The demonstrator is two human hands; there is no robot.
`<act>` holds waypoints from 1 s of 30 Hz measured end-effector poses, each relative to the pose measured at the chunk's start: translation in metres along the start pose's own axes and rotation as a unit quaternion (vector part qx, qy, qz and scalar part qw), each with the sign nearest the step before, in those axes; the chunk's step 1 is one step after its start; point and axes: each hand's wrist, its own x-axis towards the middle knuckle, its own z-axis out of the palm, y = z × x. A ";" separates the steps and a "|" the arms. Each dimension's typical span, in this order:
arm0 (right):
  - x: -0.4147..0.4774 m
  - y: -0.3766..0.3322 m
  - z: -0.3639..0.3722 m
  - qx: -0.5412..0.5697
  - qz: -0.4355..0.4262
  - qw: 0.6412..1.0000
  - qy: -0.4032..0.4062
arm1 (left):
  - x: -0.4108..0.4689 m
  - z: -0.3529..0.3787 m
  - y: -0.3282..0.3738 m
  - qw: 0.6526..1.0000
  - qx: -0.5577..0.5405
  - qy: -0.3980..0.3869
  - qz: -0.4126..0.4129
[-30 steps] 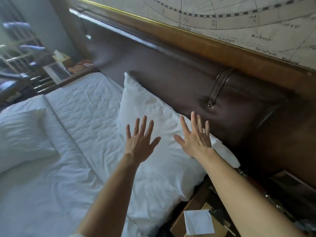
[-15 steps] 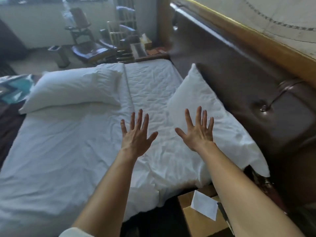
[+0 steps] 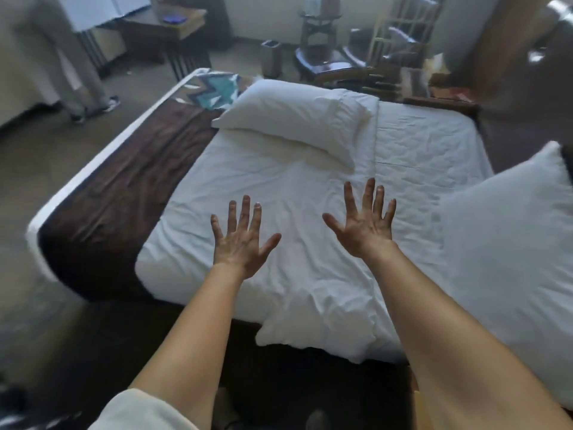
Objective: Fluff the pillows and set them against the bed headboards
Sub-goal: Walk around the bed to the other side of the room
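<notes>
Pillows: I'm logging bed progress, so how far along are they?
Done, seemingly: the near pillow stands at the right edge, though the headboard is barely in view. In hand: nothing; left hand and right hand hover open over the sheet. Left: the far pillow lies flat mid-bed.

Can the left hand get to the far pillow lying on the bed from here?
Probably yes, with a lean: left hand is open and empty, and only bare sheet lies between it and the far pillow.
</notes>
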 end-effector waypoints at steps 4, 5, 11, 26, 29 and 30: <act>0.010 -0.107 0.015 -0.018 -0.071 0.997 -0.011 | -0.017 -0.004 -0.102 0.998 0.008 0.001 -0.059; 0.014 -0.134 0.018 -0.022 -0.088 0.996 -0.015 | -0.022 -0.005 -0.128 0.997 0.006 0.003 -0.075; 0.022 -0.289 0.041 -0.030 -0.177 0.983 -0.031 | -0.060 -0.020 -0.272 0.983 -0.014 0.020 -0.182; 0.019 -0.554 0.114 -0.079 -0.338 0.935 -0.064 | -0.140 -0.001 -0.479 0.919 -0.052 0.030 -0.390; 0.030 -0.594 0.123 -0.086 -0.367 0.923 -0.073 | -0.141 0.007 -0.509 0.906 -0.056 0.022 -0.418; 0.036 -0.609 0.127 -0.088 -0.376 0.919 -0.076 | -0.139 0.008 -0.520 0.901 -0.059 0.021 -0.429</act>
